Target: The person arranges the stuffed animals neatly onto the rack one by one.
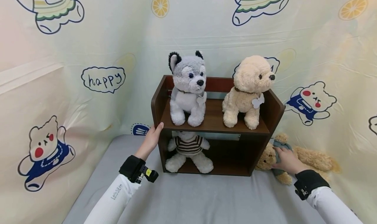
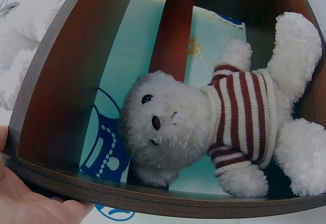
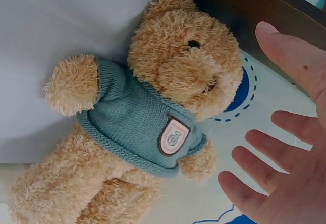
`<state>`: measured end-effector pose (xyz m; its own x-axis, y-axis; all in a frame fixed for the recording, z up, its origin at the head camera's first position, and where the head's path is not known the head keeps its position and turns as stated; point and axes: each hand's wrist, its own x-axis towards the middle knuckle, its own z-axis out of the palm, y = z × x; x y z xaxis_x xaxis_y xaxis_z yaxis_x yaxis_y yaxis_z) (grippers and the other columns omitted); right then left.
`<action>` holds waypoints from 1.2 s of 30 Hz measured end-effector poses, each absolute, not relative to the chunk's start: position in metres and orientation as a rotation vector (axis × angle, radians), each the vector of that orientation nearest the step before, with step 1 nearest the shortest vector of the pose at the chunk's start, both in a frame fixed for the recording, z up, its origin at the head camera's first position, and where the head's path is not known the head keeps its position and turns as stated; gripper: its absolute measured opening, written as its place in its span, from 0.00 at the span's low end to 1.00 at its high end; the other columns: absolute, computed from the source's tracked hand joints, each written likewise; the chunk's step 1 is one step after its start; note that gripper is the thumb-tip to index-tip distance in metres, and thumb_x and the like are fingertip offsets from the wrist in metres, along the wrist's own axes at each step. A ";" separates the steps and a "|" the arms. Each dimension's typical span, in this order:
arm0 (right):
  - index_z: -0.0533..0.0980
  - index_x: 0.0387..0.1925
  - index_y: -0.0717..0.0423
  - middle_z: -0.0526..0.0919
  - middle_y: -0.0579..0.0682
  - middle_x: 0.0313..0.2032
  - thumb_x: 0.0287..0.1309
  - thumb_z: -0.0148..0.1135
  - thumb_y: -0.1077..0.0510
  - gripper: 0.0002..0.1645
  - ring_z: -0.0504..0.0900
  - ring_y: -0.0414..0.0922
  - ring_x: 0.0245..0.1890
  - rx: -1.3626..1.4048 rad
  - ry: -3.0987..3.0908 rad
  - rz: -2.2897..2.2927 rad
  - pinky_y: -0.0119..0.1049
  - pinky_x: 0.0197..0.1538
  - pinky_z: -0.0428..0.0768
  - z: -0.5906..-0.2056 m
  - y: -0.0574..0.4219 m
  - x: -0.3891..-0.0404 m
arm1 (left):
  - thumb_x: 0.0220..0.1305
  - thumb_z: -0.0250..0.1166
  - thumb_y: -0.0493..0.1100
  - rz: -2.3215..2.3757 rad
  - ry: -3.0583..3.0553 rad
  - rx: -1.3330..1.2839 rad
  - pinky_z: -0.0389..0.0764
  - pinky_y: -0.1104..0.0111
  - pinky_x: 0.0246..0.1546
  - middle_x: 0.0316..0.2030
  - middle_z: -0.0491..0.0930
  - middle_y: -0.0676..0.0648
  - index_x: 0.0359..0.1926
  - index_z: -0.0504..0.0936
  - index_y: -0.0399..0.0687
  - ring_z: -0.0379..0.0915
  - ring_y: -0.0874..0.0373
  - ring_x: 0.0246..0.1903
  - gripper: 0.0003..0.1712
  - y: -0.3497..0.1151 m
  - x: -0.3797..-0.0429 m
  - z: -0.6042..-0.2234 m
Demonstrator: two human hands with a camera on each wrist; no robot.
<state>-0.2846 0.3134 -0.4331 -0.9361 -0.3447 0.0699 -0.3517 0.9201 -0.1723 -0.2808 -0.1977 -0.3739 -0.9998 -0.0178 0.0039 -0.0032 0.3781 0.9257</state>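
My left hand holds the left side of a dark brown two-tier wooden shelf, its thumb at the front edge. On the lower tier sits a white teddy bear in a striped sweater; in the head view the upper board hides most of its head. My right hand is spread with the fingers apart, near a tan teddy bear in a blue-green sweater. That bear lies on its back beside the shelf's right side, and nothing is in the hand.
On the upper tier sit a grey-and-white plush husky at the left and a cream plush dog at the right. The shelf stands on a grey cloth-covered surface, with a printed curtain behind and at the sides.
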 end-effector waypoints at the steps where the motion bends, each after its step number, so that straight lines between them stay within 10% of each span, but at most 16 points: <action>1: 0.66 0.51 0.77 0.71 0.76 0.45 0.33 0.75 0.52 0.46 0.70 0.71 0.45 0.548 -3.038 0.278 0.60 0.44 0.70 -0.434 0.314 -0.286 | 0.69 0.37 0.61 -1.744 -2.598 0.017 0.52 0.46 0.61 0.66 0.49 0.32 0.68 0.46 0.34 0.47 0.39 0.64 0.40 -0.198 -0.281 -0.374; 36: 0.55 0.60 0.75 0.57 0.78 0.56 0.33 0.76 0.54 0.57 0.54 0.75 0.54 0.212 -3.118 0.440 0.71 0.45 0.61 -0.475 0.316 -0.310 | 0.69 0.35 0.61 -1.692 -2.635 0.014 0.50 0.47 0.62 0.67 0.45 0.31 0.69 0.40 0.33 0.43 0.38 0.66 0.42 -0.197 -0.280 -0.374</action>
<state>-0.3097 0.3155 -0.4752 -0.9908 -0.1350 0.0043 -0.1309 0.9521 -0.2763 -0.2799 -0.1970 -0.3736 -0.9999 -0.0130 0.0034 -0.0024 0.4163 0.9092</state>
